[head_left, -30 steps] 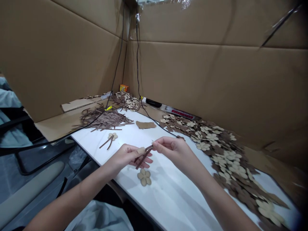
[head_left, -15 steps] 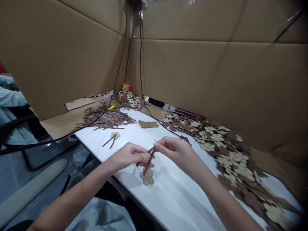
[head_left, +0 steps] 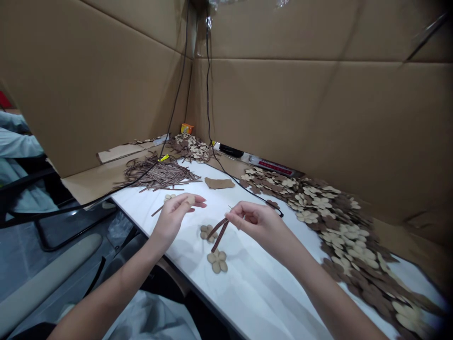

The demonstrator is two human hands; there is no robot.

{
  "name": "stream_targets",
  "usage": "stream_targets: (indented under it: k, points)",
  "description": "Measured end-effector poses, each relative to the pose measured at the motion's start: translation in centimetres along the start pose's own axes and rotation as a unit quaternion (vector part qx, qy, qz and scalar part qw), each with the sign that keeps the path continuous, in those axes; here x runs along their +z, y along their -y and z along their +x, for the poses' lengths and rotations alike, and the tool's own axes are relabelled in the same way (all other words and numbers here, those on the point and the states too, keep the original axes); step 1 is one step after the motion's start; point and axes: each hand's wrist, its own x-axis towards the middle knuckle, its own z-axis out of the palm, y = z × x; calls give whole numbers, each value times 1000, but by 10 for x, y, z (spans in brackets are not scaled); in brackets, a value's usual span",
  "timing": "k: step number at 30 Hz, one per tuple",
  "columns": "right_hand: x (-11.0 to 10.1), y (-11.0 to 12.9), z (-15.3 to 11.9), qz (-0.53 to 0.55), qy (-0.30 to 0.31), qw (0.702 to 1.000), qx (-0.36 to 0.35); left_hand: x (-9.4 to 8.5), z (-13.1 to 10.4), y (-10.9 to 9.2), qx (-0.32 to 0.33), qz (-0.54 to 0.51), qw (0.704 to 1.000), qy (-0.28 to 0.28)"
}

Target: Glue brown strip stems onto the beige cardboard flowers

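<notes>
My right hand (head_left: 253, 218) pinches a folded brown stitched strip (head_left: 220, 236) near its bend. A thin needle-like tip shows above the fingertips. From the pinch the strip's two ends hang apart. One end meets a beige petalled flower (head_left: 205, 233), the other a second beige flower (head_left: 217, 262), both low over the white table. My left hand (head_left: 175, 212) is apart from the strip, its fingers stretched out; a beige covering seems to sit on the thumb tip. Behind it, partly hidden, lies another flower (head_left: 169, 197) with a strip.
A heap of brown strips (head_left: 155, 172) lies at the back left. Flower pieces (head_left: 347, 241) in beige and brown spread along the right side. A cardboard scrap (head_left: 219, 183) and a black cable (head_left: 244, 189) lie on the table (head_left: 269, 293). Cardboard walls (head_left: 300, 104) enclose the back.
My left hand has let go of the strip and moved left and up, its fingers opening. The second flower has come into view. My right hand stays nearly in place, still pinching the strip.
</notes>
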Motion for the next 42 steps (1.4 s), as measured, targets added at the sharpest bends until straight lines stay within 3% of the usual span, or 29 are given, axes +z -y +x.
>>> stream_targets:
  k: [3,6,9,19,25,30,42]
  points:
    - [2,1,0,38,11,999,-6,5,-1,-4,14,23,999,45]
    - [5,-1,1,65,15,998,-9,12,-4,-4,-42,16,988,147]
    - [9,-4,1,70,15,997,-9,17,-7,0,-70,-11,980,185]
    - [16,-6,1,64,16,998,-17,19,-15,6,-82,-44,985,146]
    - [29,0,-5,58,-61,996,-31,21,-22,8,-65,-58,994,71]
    - [41,0,-8,71,-90,993,-38,24,-27,16,-52,-89,994,34]
    - [46,-2,-7,118,-79,990,-16,36,-32,21,-21,-63,998,-15]
